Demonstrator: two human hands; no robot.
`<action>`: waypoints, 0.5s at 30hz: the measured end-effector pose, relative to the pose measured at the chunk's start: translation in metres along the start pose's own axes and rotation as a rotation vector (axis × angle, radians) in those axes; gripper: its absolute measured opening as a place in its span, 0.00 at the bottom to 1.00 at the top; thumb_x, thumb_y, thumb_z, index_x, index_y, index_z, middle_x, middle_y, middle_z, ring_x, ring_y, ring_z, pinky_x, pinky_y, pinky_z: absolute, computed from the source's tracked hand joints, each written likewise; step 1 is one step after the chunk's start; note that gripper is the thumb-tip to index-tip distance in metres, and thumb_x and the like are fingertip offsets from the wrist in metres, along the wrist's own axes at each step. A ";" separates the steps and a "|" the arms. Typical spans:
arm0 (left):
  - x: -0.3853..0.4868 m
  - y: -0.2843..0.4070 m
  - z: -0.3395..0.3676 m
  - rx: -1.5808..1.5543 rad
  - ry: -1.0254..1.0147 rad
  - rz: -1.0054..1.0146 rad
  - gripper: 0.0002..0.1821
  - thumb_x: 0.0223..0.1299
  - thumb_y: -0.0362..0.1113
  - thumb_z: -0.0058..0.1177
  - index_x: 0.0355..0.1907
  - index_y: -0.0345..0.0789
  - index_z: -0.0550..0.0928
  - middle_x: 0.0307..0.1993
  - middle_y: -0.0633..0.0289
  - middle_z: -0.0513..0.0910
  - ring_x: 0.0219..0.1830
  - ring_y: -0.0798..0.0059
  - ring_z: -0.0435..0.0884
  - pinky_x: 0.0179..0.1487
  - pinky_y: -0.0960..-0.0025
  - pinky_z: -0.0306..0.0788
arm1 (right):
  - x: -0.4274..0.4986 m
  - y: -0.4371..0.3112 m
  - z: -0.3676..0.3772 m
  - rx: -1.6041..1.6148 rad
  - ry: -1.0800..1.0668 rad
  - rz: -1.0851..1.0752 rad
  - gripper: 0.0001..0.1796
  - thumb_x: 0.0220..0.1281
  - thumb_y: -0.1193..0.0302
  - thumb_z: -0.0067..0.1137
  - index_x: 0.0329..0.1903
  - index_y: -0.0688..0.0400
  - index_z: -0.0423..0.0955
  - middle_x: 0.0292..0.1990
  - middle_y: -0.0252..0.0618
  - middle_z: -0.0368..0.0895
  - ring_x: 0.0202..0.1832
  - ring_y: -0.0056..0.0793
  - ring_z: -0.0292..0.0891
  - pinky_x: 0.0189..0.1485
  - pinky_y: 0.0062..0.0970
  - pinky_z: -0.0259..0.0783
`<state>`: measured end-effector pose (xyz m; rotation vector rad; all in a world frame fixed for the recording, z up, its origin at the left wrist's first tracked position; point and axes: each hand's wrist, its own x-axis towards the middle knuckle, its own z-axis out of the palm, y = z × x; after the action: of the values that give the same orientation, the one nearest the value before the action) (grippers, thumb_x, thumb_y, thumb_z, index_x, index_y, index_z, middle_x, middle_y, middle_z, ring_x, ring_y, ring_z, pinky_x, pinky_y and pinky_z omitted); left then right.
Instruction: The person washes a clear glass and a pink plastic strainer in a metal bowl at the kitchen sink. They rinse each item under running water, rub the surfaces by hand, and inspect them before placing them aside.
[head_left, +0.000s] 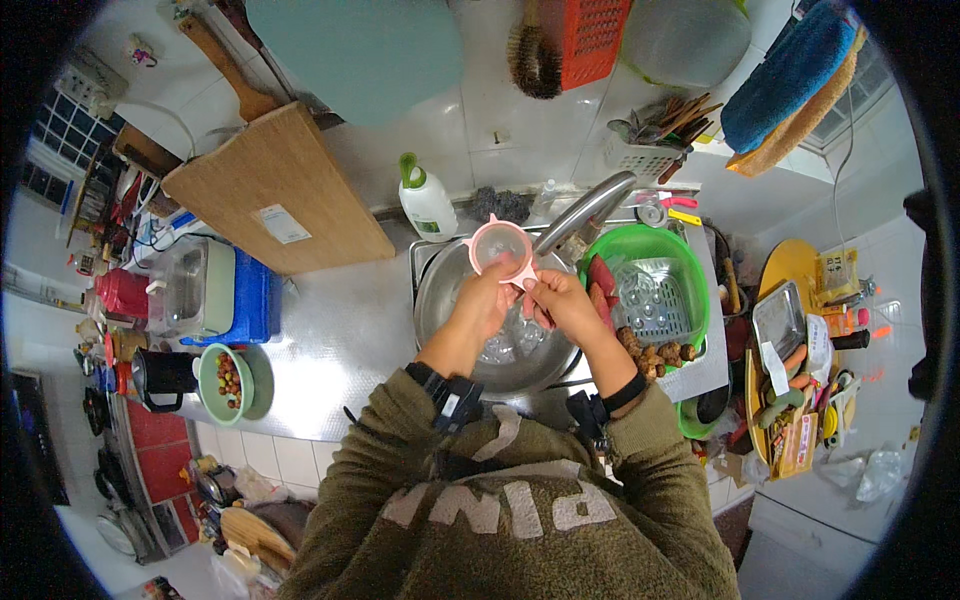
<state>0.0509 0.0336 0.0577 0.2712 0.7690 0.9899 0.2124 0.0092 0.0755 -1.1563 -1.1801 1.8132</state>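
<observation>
Both of my hands are raised over a round metal basin (442, 315) set in the sink. My left hand (487, 296) grips a small pink plastic strainer (501, 247) with a fine mesh, its fingers partly against the mesh. My right hand (561, 300) pinches the strainer's lower right end near its handle. Below the hands, clear shiny shapes, perhaps glassware or water, lie in the basin; I cannot tell which. The curved metal faucet (589, 210) reaches in just behind the strainer.
Right of the sink, a green plastic basin (703, 300) holds a perforated metal tray (664, 300); reddish pieces (600, 289) and knobbly brown roots (649, 352) lie by its near side. A white bottle (427, 202), wooden cutting board (277, 195) and green fruit bowl (244, 401) stand leftward.
</observation>
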 end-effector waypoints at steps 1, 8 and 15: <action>-0.010 -0.004 -0.002 -0.008 -0.007 0.002 0.14 0.68 0.35 0.50 0.54 0.34 0.76 0.48 0.54 0.83 0.45 0.69 0.82 0.43 0.67 0.74 | -0.004 -0.001 0.004 -0.074 0.055 0.095 0.14 0.75 0.62 0.47 0.39 0.59 0.74 0.27 0.35 0.79 0.16 0.16 0.66 0.18 0.17 0.58; -0.071 0.022 0.000 0.106 -0.044 -0.063 0.17 0.67 0.34 0.51 0.57 0.33 0.74 0.54 0.52 0.80 0.52 0.69 0.80 0.58 0.65 0.72 | -0.046 -0.031 0.033 0.132 -0.210 0.065 0.15 0.74 0.64 0.47 0.54 0.60 0.72 0.35 0.34 0.81 0.20 0.18 0.69 0.21 0.18 0.62; -0.108 0.056 0.036 0.062 -0.081 0.042 0.23 0.67 0.35 0.48 0.63 0.32 0.69 0.53 0.53 0.81 0.50 0.69 0.81 0.50 0.67 0.72 | -0.066 -0.077 0.036 0.205 -0.408 -0.065 0.25 0.69 0.75 0.47 0.68 0.62 0.61 0.57 0.48 0.75 0.46 0.36 0.79 0.39 0.31 0.78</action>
<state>0.0053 -0.0207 0.1625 0.3801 0.7228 0.9898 0.2088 -0.0321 0.1747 -0.6420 -1.1992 2.1241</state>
